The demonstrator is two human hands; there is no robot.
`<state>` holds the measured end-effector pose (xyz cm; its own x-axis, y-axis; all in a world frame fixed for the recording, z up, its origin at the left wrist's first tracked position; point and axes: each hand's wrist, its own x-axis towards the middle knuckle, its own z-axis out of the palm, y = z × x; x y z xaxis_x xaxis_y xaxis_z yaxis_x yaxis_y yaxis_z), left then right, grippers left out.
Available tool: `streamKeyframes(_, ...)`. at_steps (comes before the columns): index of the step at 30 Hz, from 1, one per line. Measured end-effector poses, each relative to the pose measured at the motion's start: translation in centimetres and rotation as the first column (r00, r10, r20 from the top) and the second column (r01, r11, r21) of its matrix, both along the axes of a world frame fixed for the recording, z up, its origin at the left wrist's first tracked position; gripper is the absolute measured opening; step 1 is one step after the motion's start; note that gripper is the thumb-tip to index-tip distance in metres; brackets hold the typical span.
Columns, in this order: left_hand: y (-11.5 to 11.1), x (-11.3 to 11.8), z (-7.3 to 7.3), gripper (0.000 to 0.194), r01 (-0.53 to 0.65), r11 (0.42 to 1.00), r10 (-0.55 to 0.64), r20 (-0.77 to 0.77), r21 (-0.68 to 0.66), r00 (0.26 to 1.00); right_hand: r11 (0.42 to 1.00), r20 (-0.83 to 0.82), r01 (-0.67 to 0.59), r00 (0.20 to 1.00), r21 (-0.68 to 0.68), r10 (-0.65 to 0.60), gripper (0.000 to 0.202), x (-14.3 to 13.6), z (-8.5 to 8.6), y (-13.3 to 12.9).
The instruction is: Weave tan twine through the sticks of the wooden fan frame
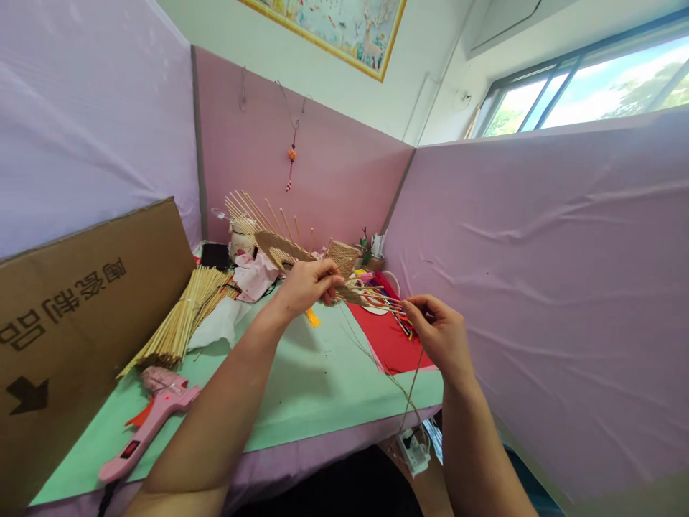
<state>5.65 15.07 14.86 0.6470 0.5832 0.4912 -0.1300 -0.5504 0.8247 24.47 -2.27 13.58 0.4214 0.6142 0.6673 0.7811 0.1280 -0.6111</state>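
My left hand [312, 283] is closed around a craft piece made of thin wooden sticks and curved brown cardboard [285, 246], held up above the table. Its sticks fan out to the upper left, and more point right toward my other hand. A block wrapped in twine [342, 255] shows just behind my left fingers. At the right-hand stick tips, my right hand [438, 330] pinches a strand of twine [413, 380] that hangs down past the table edge. Whether those fingers also touch a stick is hard to make out.
A pink glue gun [156, 416] lies at the front left beside a cardboard box [91, 301]. Behind it rests a bundle of sticks [172, 316]. Red sheets [377, 334] with colourful cords lie at the right. A white power strip [413, 452] hangs below the edge.
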Motion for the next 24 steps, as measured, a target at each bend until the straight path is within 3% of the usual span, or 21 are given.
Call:
streamKeyframes(11, 0.1, 0.1, -0.2, 0.011, -0.002, 1.0, 0.002, -0.03, 0.0, 1.0, 0.998, -0.12, -0.025, 0.992, 0.049, 0.031, 0.027, -1.1, 0.7, -1.0)
streamKeyframes(17, 0.5, 0.5, -0.9, 0.012, 0.0, 0.996, 0.005, -0.059, 0.085, 0.998, 0.994, -0.179, -0.049, 0.982, 0.093, 0.065, 0.027, -2.2, 1.1, -1.1)
streamKeyframes(20, 0.5, 0.6, -0.9, 0.013, -0.004, 0.995, 0.01, -0.057, 0.099, 0.998, 0.992, -0.115, -0.079, 0.989, 0.098, 0.09, 0.024, -3.3, 1.2, -1.6)
streamKeyframes(24, 0.2, 0.4, -0.5, 0.012, -0.017, 0.997, 0.021, -0.047, 0.077, 0.999, 0.986, 0.128, -0.16, 0.98, 0.049, 0.152, 0.014, -4.3, 1.3, -2.4)
